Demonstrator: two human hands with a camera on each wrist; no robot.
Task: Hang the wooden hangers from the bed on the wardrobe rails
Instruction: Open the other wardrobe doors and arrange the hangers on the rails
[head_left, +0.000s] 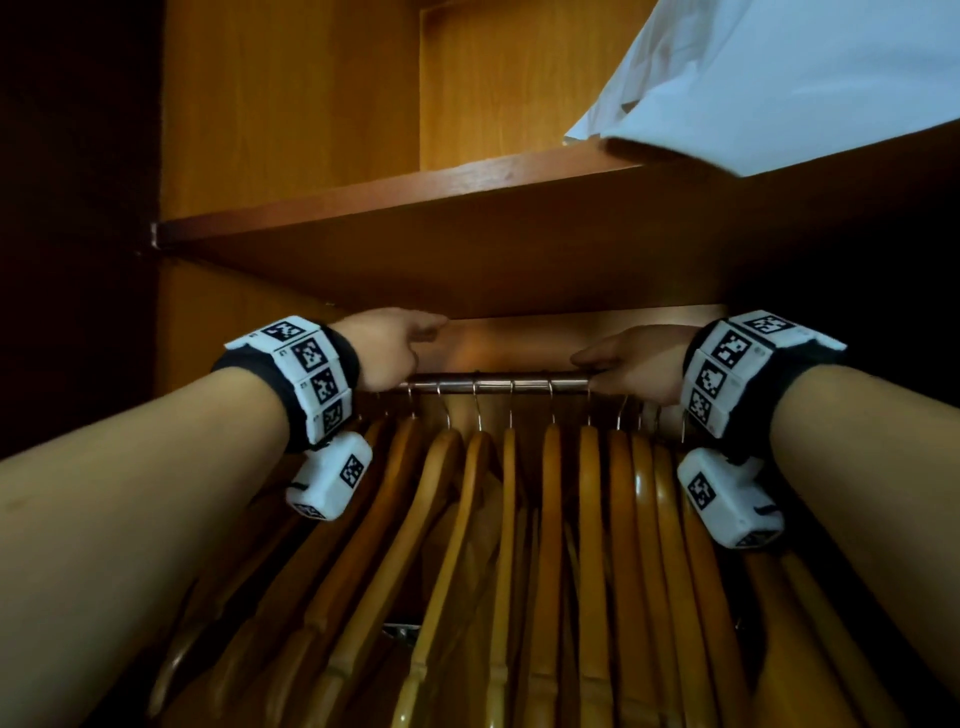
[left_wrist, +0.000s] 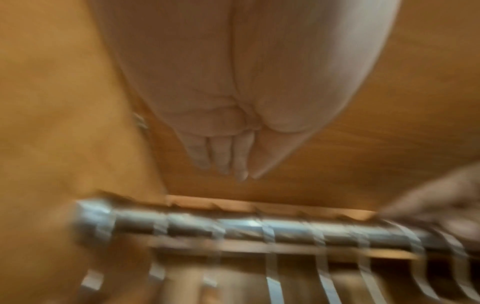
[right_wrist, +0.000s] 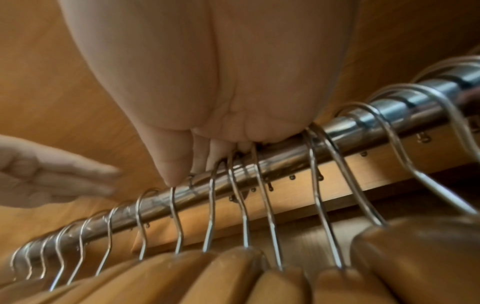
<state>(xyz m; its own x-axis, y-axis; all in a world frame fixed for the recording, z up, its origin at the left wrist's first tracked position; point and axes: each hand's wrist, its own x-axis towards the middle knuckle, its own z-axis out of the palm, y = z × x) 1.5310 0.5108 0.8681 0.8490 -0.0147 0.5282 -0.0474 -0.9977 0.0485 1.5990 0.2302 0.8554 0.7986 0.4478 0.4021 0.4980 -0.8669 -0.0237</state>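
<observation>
— Where are the hands?

— Both arms reach up into the wardrobe, forearms coming in from the lower corners of the head view. The left hand (head_left: 392, 347) sits at the middle left, just under the shelf (head_left: 467, 244), with its fingers stretched out straight and together, pointing toward the centre. It holds nothing; in the left wrist view the fingers (left_wrist: 223, 156) hang clear above the rail (left_wrist: 259, 228), though that view is blurred.

— And the right one?

— The right hand (head_left: 631, 358) is at the middle right, laid on the rail (head_left: 493, 385). In the right wrist view its fingers (right_wrist: 205, 152) reach down onto the bar among the metal hooks (right_wrist: 211, 205), the thumb tip touching the rail beside one hook. The fingers look fairly straight rather than wrapped round anything, so I would say it presses there and grips nothing.

— The hangers?

— The wooden hangers (head_left: 519, 545) hang in a row on the rail, filling the lower middle of the frame, directly below and between the two hands. Their hooks run the length of the bar, bunched tighter toward the lower left of the right wrist view.

— Anything else?

— White cloth (head_left: 779, 78) lies on the shelf at the upper right, and marker-printed bands (head_left: 311, 374) wrap both wrists.
</observation>
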